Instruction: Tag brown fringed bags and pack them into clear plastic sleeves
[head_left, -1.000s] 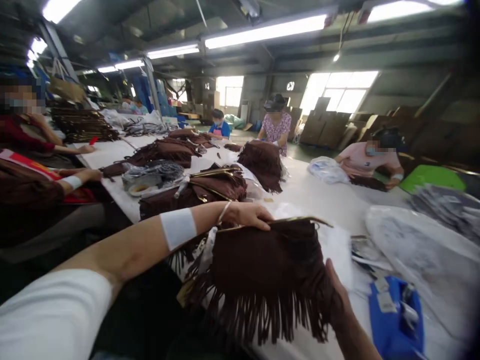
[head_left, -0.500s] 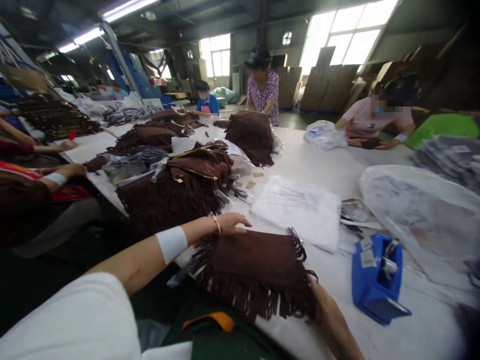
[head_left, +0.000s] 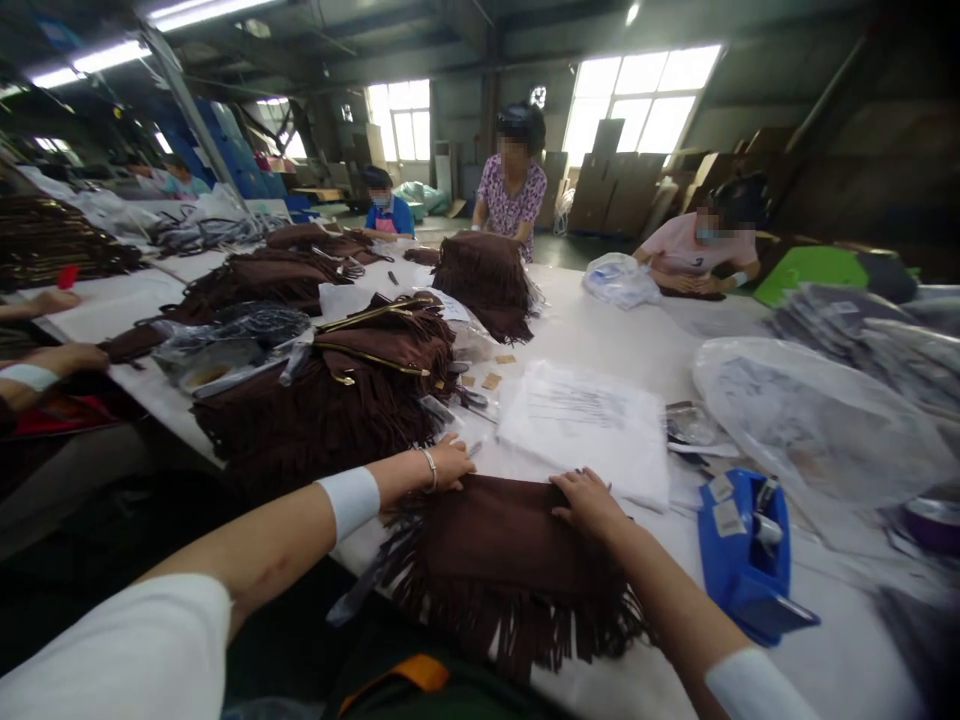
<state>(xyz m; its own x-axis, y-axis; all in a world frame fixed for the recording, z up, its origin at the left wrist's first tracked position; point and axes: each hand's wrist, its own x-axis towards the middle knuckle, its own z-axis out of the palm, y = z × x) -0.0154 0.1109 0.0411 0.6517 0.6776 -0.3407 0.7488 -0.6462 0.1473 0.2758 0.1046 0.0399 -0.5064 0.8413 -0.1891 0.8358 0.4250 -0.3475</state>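
Note:
A dark brown fringed bag (head_left: 510,540) lies at the table's near edge, its long strands hanging toward me. At its upper left corner, my left hand (head_left: 450,463) has its fingers curled over the edge. My right hand (head_left: 589,500) grips the upper right part, thumb on the brown face and fingers along the top edge. Just beyond the bag is a stack of white plastic sheets (head_left: 585,430). Left of it rises a pile of fringed bags (head_left: 337,400) with gold zippers.
A blue tape dispenser (head_left: 742,555) stands to the right, near a large clear plastic bag (head_left: 810,420). Another brown fringed pile (head_left: 480,275) sits farther back. Co-workers are around the table; one co-worker's hand (head_left: 71,360) shows at left. Small tan tags (head_left: 491,381) lie mid-table.
My right hand has moved from the bag's lower right side up to its top edge. My left hand has settled from above onto the upper left corner. The view has turned slightly right.

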